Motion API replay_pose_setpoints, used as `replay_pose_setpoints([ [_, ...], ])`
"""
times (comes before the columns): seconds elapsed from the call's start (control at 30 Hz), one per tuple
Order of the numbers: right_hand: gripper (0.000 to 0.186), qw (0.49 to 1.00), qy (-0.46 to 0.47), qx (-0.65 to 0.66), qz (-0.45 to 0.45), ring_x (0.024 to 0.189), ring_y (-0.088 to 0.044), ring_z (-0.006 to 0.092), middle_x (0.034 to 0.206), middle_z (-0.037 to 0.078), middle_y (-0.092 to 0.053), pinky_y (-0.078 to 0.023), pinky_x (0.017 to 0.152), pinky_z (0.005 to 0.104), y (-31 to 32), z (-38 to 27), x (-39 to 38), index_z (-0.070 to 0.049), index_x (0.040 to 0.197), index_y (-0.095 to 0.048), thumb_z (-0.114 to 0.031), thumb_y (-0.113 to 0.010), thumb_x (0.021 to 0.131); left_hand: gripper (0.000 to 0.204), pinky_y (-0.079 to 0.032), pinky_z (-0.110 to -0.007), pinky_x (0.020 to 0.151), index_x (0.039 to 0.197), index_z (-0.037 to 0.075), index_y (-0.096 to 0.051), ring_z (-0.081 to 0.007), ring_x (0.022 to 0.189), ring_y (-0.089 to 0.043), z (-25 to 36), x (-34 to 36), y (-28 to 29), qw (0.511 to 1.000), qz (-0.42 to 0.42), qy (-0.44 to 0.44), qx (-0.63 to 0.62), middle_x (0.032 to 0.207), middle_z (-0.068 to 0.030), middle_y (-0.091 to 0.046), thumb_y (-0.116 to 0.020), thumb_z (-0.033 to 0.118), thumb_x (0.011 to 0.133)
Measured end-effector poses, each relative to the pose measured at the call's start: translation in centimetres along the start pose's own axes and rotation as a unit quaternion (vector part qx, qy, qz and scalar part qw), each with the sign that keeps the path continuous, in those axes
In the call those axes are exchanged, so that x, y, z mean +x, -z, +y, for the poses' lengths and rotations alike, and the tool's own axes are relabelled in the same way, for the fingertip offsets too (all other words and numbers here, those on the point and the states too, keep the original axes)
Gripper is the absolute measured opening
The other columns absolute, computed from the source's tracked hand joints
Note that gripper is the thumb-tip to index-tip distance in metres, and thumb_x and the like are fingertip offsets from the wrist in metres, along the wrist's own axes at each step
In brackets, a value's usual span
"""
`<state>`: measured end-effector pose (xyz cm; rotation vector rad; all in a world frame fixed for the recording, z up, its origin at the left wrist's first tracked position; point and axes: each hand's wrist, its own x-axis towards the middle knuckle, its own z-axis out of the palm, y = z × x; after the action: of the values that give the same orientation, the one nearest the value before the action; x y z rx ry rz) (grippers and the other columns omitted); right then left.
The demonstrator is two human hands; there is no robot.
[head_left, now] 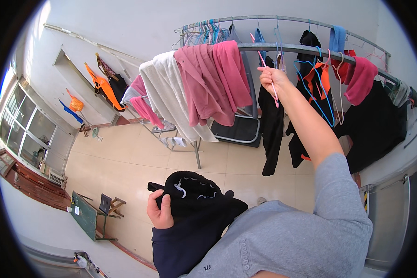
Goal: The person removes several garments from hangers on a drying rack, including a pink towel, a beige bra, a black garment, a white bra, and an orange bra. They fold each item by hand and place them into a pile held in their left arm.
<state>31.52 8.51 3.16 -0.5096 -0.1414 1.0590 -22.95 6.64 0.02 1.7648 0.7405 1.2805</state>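
Observation:
My left hand (161, 211) grips the edge of a dark navy-black garment (185, 241) low in front of me. Its gathered round opening faces up, with white cord or stitching inside. Higher up, at the metal rail (287, 47), my right hand (272, 79) is closed around a pink clothes hanger (276, 96). The hanger is seen nearly edge-on, and I cannot tell whether its hook still rests on the rail. Below this hand hangs a long black garment (269, 134). Blue hangers (323, 104) dangle a little to the right.
Pink towels (204, 85) and a white towel (164, 85) drape over the rail's left part. Several hangers (208, 31) crowd the rear rail. Black clothes (373, 125) hang at right. A folding rack (190, 147) stands beneath. A green table (83, 214) and chair (107, 206) sit lower left.

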Motion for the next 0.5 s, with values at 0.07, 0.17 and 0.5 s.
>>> replay_pose_setpoints([
  [0.07, 0.023, 1.000, -0.004, -0.005, -0.018, 0.047, -0.033, 0.0060, 0.062, -0.002, -0.036, -0.026, 0.039, 0.0200, 0.4, 0.2, -0.8, 0.005, 0.121, -0.041, -0.008, -0.042, 0.102, 0.012, -0.042, -0.021, 0.076, 0.107, 0.001, -0.059, -0.0066, 0.081, -0.051, 0.1, 0.0, -0.2, 1.000, -0.002, 0.001, -0.009, 0.091, 0.0012, -0.061, -0.062, 0.004, 0.095],
  [0.17, 0.020, 0.997, 0.003, -0.072, 0.007, 0.048, -0.035, 0.0058, 0.063, -0.002, -0.038, -0.027, 0.039, 0.0201, 0.9, 0.8, -2.1, 0.003, 0.116, -0.044, -0.009, -0.046, 0.101, 0.013, -0.042, -0.022, 0.081, 0.108, 0.002, -0.058, -0.0077, 0.086, -0.052, 0.1, 0.2, -0.8, 0.999, -0.014, 0.008, -0.038, 0.096, -0.0002, -0.060, -0.061, 0.005, 0.096],
  [0.5, 0.036, 0.580, 0.310, -0.747, 0.100, 0.087, -0.062, 0.0162, 0.109, 0.011, -0.063, -0.052, 0.071, 0.0283, 3.7, 3.2, -11.6, -0.003, 0.125, -0.059, -0.018, -0.064, 0.092, 0.016, -0.042, -0.022, 0.081, 0.110, 0.001, -0.057, -0.0075, 0.088, -0.052, 0.6, 1.2, -3.7, 0.994, -0.076, 0.015, -0.082, 0.100, -0.0018, -0.059, -0.058, -0.002, 0.094],
])
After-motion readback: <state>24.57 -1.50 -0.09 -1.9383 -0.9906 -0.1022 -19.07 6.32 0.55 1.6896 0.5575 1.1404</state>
